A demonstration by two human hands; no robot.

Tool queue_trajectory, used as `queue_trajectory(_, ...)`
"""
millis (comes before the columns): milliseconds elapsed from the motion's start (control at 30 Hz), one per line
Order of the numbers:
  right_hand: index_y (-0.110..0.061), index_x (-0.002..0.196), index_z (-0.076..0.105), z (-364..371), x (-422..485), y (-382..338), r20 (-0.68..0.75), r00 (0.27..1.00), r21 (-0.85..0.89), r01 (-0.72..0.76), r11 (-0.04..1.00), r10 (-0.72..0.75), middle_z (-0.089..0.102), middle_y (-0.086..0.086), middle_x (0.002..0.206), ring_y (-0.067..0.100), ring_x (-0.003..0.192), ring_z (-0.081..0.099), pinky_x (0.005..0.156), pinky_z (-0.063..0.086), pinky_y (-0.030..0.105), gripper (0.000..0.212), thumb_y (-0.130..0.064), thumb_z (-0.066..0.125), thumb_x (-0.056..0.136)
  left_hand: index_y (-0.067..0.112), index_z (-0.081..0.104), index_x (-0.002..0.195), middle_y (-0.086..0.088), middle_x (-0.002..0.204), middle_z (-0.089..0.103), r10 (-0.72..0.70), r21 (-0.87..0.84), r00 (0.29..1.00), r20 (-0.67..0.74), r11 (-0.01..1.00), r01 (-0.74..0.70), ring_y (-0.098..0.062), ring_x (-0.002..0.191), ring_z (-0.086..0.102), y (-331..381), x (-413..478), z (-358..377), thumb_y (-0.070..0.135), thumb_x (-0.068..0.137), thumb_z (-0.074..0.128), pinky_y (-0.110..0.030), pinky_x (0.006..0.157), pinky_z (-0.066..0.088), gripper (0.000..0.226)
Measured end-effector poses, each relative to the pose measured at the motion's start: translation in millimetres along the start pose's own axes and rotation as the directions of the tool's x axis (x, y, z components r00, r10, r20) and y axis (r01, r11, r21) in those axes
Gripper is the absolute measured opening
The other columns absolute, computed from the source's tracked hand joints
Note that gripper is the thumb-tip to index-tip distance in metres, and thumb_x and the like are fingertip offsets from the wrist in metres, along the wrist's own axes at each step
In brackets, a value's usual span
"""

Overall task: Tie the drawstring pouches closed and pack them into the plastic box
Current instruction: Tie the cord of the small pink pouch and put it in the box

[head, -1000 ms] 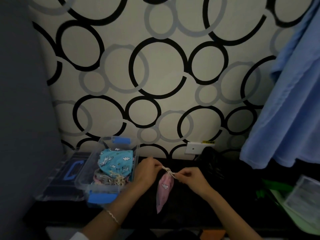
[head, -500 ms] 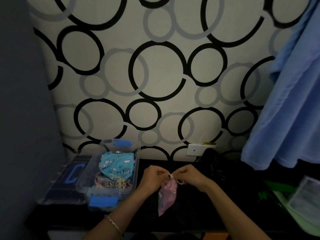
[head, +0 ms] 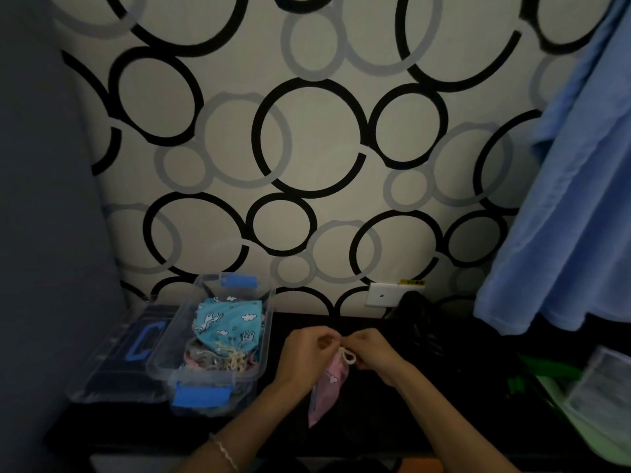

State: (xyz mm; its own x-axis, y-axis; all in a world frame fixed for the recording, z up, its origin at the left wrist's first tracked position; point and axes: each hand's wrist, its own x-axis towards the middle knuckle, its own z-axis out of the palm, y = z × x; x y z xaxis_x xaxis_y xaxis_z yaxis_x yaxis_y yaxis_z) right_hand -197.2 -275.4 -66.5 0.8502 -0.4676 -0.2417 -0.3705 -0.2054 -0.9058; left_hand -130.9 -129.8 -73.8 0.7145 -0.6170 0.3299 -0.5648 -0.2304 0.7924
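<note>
- Two hands were held close together above a dark table (head: 392, 414), just to the right of a clear plastic box (head: 269, 322).
- The left hand (head: 304, 356) was curled, with the cream drawstring (head: 347, 356) pinched in its fingertips at the neck of a pink pouch (head: 326, 387).
- The right hand (head: 370, 353) was curled likewise, and a loop of the same drawstring was pinched between its thumb and fingers.
- The pink pouch was hung from the drawstring between the hands, its lower end pointed down; whether it touched the table could not be told.
- The plastic box was left open, with a blue patterned pouch (head: 227, 322) laid on top of other pouches and loose cords inside.
- The lid (head: 112, 363) was laid flat just left of the box.
- A thin bracelet (head: 225, 454) was worn on the left wrist.
</note>
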Motion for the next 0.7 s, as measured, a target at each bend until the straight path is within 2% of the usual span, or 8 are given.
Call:
queue_trajectory(67, -0.012, 0.069, 0.064, 0.3, -1.1, -1.4, 0.053, 0.998, -0.006, 0.044, 0.999, -0.043, 0.054, -0.001, 0.057, 0.004, 0.046, 0.046, 0.046, 0.035, 0.015, 0.026, -0.021, 0.062, 0.092, 0.020, 0.070, 0.115, 0.008, 0.103, 0.071, 0.041, -0.022, 0.999, 0.020, 0.999, -0.040, 0.002, 0.093, 0.065, 1.3, 2.6, 0.1, 0.015, 0.089, 0.066, -0.014, 0.087, 0.053, 0.027)
queue_trajectory(200, -0.014, 0.074, 0.070, -1.2, -3.9, -3.9, 0.150, 0.983, 0.021, 0.099, 0.995, -0.101, 0.062, -0.008, 0.057, -0.001, 0.050, 0.052, 0.049, 0.039, 0.013, 0.021, -0.020, 0.063, 0.093, 0.013, 0.070, 0.116, 0.000, 0.105, 0.073, 0.003, -0.135, 0.998, 0.056, 0.991, 0.005, -0.003, 0.095, 0.067, -1.6, 15.0, -5.3, 0.007, 0.087, 0.068, -0.019, 0.088, 0.054, 0.030)
queue_trajectory(300, -0.012, 0.073, 0.071, -2.3, -1.4, -2.8, 0.127, 0.986, 0.015, 0.109, 0.994, -0.110, 0.064, -0.008, 0.055, -0.001, 0.050, 0.054, 0.049, 0.040, 0.011, 0.017, -0.015, 0.066, 0.089, 0.009, 0.068, 0.117, -0.005, 0.105, 0.074, -0.027, -0.216, 0.993, 0.119, 0.975, 0.052, -0.006, 0.095, 0.069, -7.5, 20.7, -8.4, 0.004, 0.084, 0.070, -0.022, 0.089, 0.055, 0.034)
queue_trajectory(433, -0.012, 0.077, 0.070, -2.1, 0.0, 1.0, 0.070, 0.988, -0.013, 0.139, 0.990, -0.137, 0.068, -0.006, 0.061, -0.001, 0.054, 0.060, 0.052, 0.043, 0.010, 0.009, -0.015, 0.071, 0.085, 0.008, 0.059, 0.130, -0.009, 0.099, 0.074, -0.101, -0.265, 0.971, 0.215, 0.951, 0.157, -0.013, 0.093, 0.070, -12.8, 24.3, -10.3, 0.005, 0.082, 0.072, -0.026, 0.088, 0.056, 0.049)
queue_trajectory(567, -0.015, 0.080, 0.070, -1.9, -2.4, 1.1, 0.031, 0.984, -0.042, 0.178, 0.983, -0.177, 0.072, 0.000, 0.071, 0.006, 0.065, 0.068, 0.061, 0.051, 0.016, 0.008, -0.009, 0.076, 0.079, 0.013, 0.051, 0.130, -0.017, 0.101, 0.071, -0.256, -0.286, 0.893, 0.370, 0.883, 0.372, -0.022, 0.091, 0.070, -12.1, 30.0, -14.1, 0.005, 0.082, 0.073, -0.031, 0.082, 0.059, 0.053)
queue_trajectory(633, -0.017, 0.083, 0.068, -0.9, -3.9, -0.3, 0.015, 0.980, -0.127, 0.200, 0.971, -0.200, 0.071, 0.001, 0.075, 0.006, 0.065, 0.067, 0.062, 0.052, 0.019, 0.016, -0.004, 0.076, 0.077, 0.012, 0.049, 0.129, -0.017, 0.106, 0.068, -0.329, -0.275, 0.840, 0.432, 0.838, 0.470, -0.018, 0.088, 0.070, -10.5, 31.7, -16.4, 0.006, 0.082, 0.073, -0.026, 0.073, 0.059, 0.053)
queue_trajectory(700, -0.023, 0.085, 0.067, -0.4, -6.4, -1.8, 0.023, 0.963, -0.271, 0.263, 0.926, -0.267, 0.070, -0.003, 0.076, 0.001, 0.063, 0.065, 0.059, 0.051, 0.017, 0.021, -0.005, 0.074, 0.077, 0.012, 0.046, 0.130, -0.015, 0.110, 0.065, -0.387, -0.275, 0.779, 0.493, 0.780, 0.562, -0.017, 0.088, 0.069, -8.9, 33.3, -18.9, 0.006, 0.081, 0.074, -0.024, 0.070, 0.059, 0.057)
